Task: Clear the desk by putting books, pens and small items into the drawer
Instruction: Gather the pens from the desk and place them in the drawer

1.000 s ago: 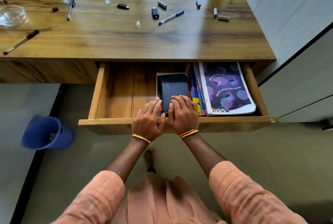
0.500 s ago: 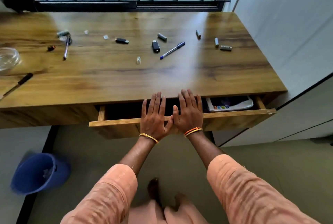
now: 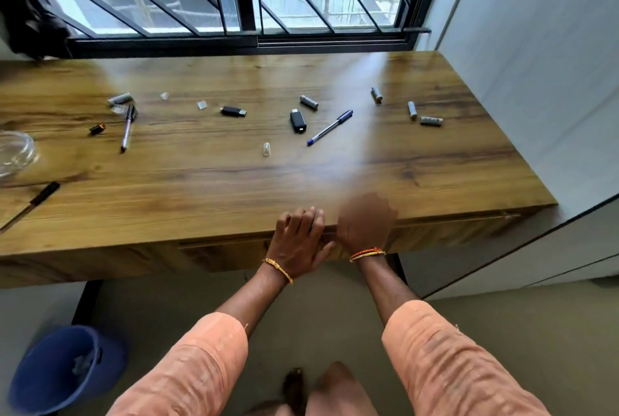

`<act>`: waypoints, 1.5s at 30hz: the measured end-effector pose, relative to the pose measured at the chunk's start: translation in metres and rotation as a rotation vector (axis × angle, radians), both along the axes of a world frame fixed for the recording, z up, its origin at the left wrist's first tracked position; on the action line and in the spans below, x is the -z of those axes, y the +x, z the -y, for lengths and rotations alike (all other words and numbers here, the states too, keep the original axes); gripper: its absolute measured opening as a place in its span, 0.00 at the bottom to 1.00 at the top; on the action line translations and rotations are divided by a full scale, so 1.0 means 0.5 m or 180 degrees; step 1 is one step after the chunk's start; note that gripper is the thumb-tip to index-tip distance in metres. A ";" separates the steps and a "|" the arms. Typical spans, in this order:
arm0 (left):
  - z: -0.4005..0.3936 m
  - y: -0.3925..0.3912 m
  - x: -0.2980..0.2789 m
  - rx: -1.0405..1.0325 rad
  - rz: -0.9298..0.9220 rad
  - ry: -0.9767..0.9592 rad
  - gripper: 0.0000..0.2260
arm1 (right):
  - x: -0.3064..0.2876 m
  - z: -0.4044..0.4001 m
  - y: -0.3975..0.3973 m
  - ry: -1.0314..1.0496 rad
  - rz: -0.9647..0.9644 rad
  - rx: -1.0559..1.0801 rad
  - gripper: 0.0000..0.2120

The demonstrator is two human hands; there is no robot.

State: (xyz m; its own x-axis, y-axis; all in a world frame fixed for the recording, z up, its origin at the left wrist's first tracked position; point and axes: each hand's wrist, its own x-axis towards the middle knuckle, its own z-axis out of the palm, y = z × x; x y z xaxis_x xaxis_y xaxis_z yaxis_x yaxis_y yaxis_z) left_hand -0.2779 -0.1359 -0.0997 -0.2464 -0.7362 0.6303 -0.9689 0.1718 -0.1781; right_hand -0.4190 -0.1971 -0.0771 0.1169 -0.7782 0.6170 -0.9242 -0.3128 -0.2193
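Observation:
The drawer (image 3: pixel 221 250) under the wooden desk (image 3: pixel 201 188) is pushed fully in, so the books inside are hidden. My left hand (image 3: pixel 298 243) rests against the drawer front at the desk edge, fingers loosely bent and holding nothing. Blurred by motion, my right hand (image 3: pixel 365 223) is raised over the desk's front edge, also holding nothing. Farther back on the desk lie a blue pen (image 3: pixel 330 127), a black USB stick (image 3: pixel 297 121), a second stick (image 3: pixel 233 111), a purple pen (image 3: pixel 127 127) and several batteries (image 3: pixel 431 120).
A glass bowl (image 3: pixel 13 151) and a black-handled tool (image 3: pixel 31 203) lie at the desk's left end. Small clear caps (image 3: pixel 266 149) are scattered mid-desk. A blue bin (image 3: pixel 67 368) stands on the floor to the left. White cabinets (image 3: pixel 536 114) border the right.
Both hands pushed the open drawer shut, hiding the books. The view tilted up to the window. My right hand has lifted off the drawer front over the desk edge.

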 end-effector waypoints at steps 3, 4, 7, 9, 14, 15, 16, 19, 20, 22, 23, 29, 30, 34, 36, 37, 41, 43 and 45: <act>-0.004 0.004 -0.001 0.0030 0.0197 0.0036 0.21 | -0.008 0.002 0.005 0.0034 0.0046 0.0059 0.12; -0.008 0.000 -0.001 -0.0001 0.0153 0.0052 0.19 | -0.017 0.002 0.009 0.0105 0.0147 0.0088 0.12; -0.012 -0.010 -0.018 -0.0017 -0.0150 0.0138 0.15 | -0.083 0.009 0.032 0.0736 0.0805 0.0308 0.14; 0.002 -0.007 -0.053 0.0045 -0.0593 0.0361 0.11 | -0.126 0.042 0.044 0.1581 0.1156 0.0442 0.13; 0.088 0.016 -0.172 -0.0240 -0.2043 0.1722 0.18 | -0.168 0.203 0.099 0.2885 0.2595 0.0168 0.07; 0.114 0.028 -0.182 -0.0364 -0.2240 0.1815 0.19 | -0.170 0.239 0.116 0.2928 0.2775 0.0185 0.07; 0.129 0.037 -0.187 -0.0415 -0.2350 0.1817 0.18 | -0.173 0.259 0.126 0.2927 0.2834 0.0280 0.10; 0.204 0.069 -0.202 -0.0629 -0.2748 0.1486 0.16 | -0.202 0.320 0.161 0.2786 0.2383 0.0561 0.20; 0.230 0.077 -0.203 -0.0654 -0.2849 0.1411 0.15 | -0.209 0.339 0.170 0.2814 0.2161 0.0600 0.20; 0.273 0.083 -0.206 -0.0632 -0.3031 0.1352 0.14 | -0.214 0.365 0.181 0.2891 0.1902 0.0654 0.17; 0.295 0.081 -0.205 -0.0605 -0.3191 0.1334 0.13 | -0.209 0.381 0.183 0.2939 0.1818 0.0660 0.15; 0.350 0.061 -0.183 -0.0678 -0.4153 0.1102 0.10 | -0.156 0.423 0.146 0.3495 0.2630 0.0384 0.15; 0.355 0.059 -0.187 -0.0689 -0.4316 0.1172 0.10 | -0.164 0.416 0.142 0.3644 0.2842 0.0245 0.11; 0.374 0.067 -0.216 -0.0578 -0.5290 0.1986 0.16 | -0.222 0.376 0.161 0.4220 0.2993 -0.0943 0.06; 0.371 0.080 -0.236 -0.0396 -0.6053 0.2106 0.13 | -0.250 0.354 0.185 0.4403 0.2883 -0.1526 0.06; 0.367 0.090 -0.246 -0.0368 -0.6434 0.2032 0.11 | -0.258 0.347 0.198 0.4496 0.2801 -0.1681 0.07; 0.316 0.170 -0.269 -0.0438 -0.7154 0.1494 0.13 | -0.285 0.317 0.261 0.4715 0.2185 -0.1913 0.08; 0.282 0.224 -0.268 -0.0619 -0.7225 0.1251 0.14 | -0.287 0.315 0.294 0.4611 0.1948 -0.1899 0.08; 0.243 0.295 -0.264 -0.1048 -0.7401 0.0768 0.15 | -0.292 0.316 0.340 0.4379 0.1969 -0.1777 0.08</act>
State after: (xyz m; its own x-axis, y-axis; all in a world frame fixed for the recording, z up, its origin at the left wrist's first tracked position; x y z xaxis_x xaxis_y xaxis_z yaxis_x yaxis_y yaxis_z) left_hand -0.1306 -0.2577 0.0323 0.5685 -0.6626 -0.4876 0.5556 -0.1279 0.8215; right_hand -0.2488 -0.3548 0.0688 0.5729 -0.7023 -0.4225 -0.4347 0.1766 -0.8831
